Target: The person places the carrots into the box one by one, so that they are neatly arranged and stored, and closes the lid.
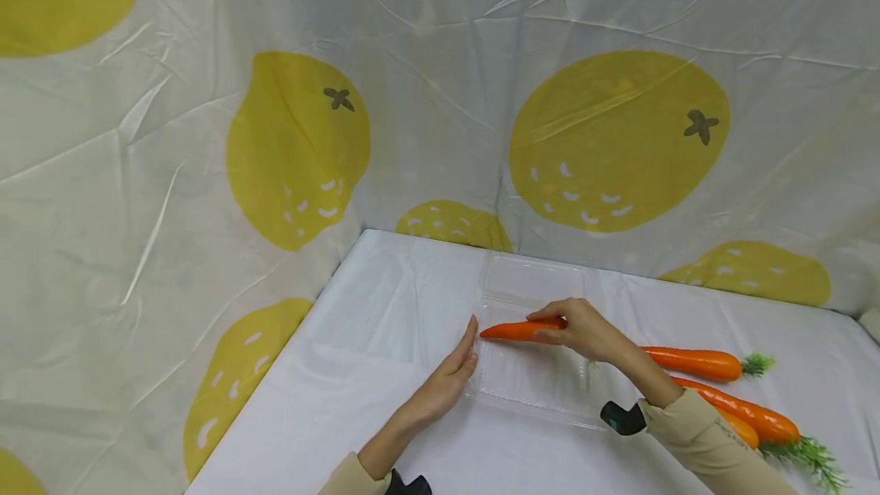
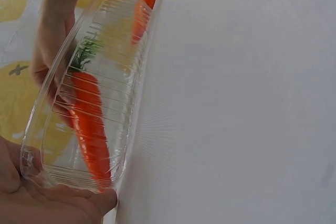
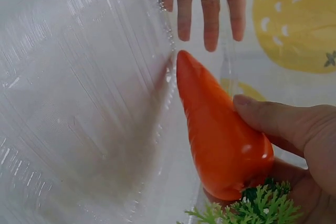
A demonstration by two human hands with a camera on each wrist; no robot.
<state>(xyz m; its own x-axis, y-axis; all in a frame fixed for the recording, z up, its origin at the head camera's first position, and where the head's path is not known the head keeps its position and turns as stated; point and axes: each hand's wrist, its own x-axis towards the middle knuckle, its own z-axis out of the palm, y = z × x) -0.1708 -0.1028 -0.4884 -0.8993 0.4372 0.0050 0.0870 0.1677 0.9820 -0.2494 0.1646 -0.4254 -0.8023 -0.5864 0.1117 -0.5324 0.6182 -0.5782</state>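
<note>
My right hand (image 1: pixel 580 329) holds an orange carrot (image 1: pixel 519 331) near its leafy end, thumb on one side and fingers on the other. The carrot lies sideways over a clear plastic container (image 1: pixel 532 384), its tip toward the left wall; green leaves (image 3: pixel 262 205) show at its thick end in the right wrist view. My left hand (image 1: pixel 443 386) rests against the container's left side with straight fingers, seen through the plastic in the right wrist view. The container's clear lid (image 1: pixel 535 277) is folded back toward the wall.
To the right lie several more carrots: one farther back (image 1: pixel 708 363), and a large one (image 1: pixel 763 420) beside another, partly behind my right sleeve (image 1: pixel 708 441). White cloth (image 1: pixel 385 373) covers the table. A lemon-print curtain (image 1: pixel 440 128) stands behind and to the left.
</note>
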